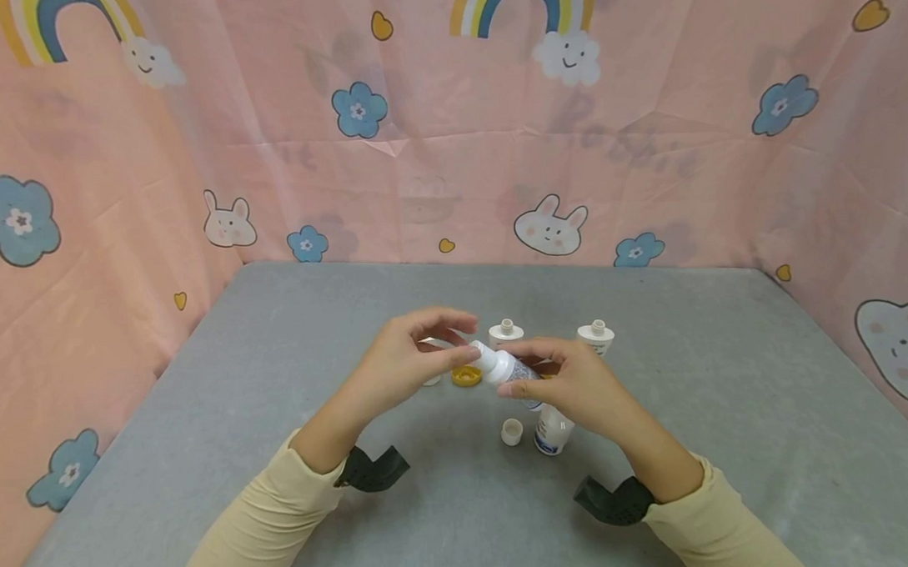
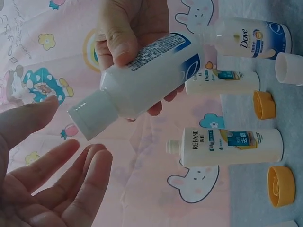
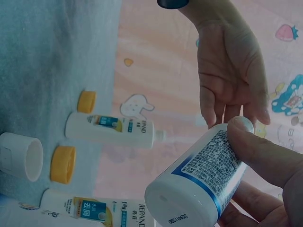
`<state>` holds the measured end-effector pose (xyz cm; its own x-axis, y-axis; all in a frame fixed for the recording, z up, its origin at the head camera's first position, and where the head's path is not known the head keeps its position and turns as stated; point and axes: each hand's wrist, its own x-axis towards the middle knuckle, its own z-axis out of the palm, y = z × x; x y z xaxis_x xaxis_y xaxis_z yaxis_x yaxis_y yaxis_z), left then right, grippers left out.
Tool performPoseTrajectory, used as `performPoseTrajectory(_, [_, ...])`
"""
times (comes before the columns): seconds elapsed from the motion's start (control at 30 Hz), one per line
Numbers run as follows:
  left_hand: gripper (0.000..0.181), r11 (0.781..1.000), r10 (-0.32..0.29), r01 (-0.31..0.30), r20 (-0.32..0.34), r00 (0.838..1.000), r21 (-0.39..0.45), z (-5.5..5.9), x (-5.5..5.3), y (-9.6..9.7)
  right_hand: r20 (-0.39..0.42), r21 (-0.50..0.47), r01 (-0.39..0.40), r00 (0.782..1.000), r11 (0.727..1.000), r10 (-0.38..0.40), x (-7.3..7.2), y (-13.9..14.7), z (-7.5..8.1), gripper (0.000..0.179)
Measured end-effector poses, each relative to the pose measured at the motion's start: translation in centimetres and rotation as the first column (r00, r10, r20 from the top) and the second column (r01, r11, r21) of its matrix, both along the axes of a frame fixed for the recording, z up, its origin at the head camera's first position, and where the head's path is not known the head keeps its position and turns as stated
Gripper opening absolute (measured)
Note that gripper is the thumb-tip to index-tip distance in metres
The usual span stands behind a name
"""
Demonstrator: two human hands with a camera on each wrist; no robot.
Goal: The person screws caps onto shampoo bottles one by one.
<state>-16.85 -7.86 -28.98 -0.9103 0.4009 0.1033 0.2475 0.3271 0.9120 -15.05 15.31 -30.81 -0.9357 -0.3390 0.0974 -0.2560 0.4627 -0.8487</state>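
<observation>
Right hand (image 1: 581, 383) has a firm hold on a white bottle (image 2: 156, 78) — fingers and thumb wrapped round the labelled body, tilted, white cap (image 2: 93, 118) on and pointing up toward the left hand. Bottle is off the table (image 1: 312, 305), between the two hands.

Left hand (image 1: 392, 352) grips nothing: fingers spread loosely just beside the cap, with a gap showing in the left wrist view.

On the table: Dove bottle (image 1: 553, 434) upright below the right hand, its top hidden in the head view. Loose white cap (image 1: 512, 432) just left of it. Two REPAND bottles stand farther back, necks bare — left one (image 2: 232, 146), right one (image 2: 227, 81). Two yellow caps near them, one (image 2: 281, 186) by the left bottle, the other (image 2: 264, 105) by the right. Pink printed curtain (image 1: 420, 164) behind.
</observation>
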Motion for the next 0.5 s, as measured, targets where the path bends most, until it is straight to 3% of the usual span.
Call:
performPoseTrajectory(0.23, [0.021,0.997,0.007,-0.007,-0.005,1.000,-0.071,-0.33,-0.10,0.29,-0.018,0.010,-0.014,1.000,1.000,0.014,-0.01,0.00,-0.08,0.041])
performPoseTrajectory(0.5, [0.029,0.996,-0.089,0.089,0.019,0.996,-0.003,-0.32,0.04,0.11,-0.008,-0.014,-0.017,1.000,1.000,0.017,-0.04,0.10,-0.13,0.041])
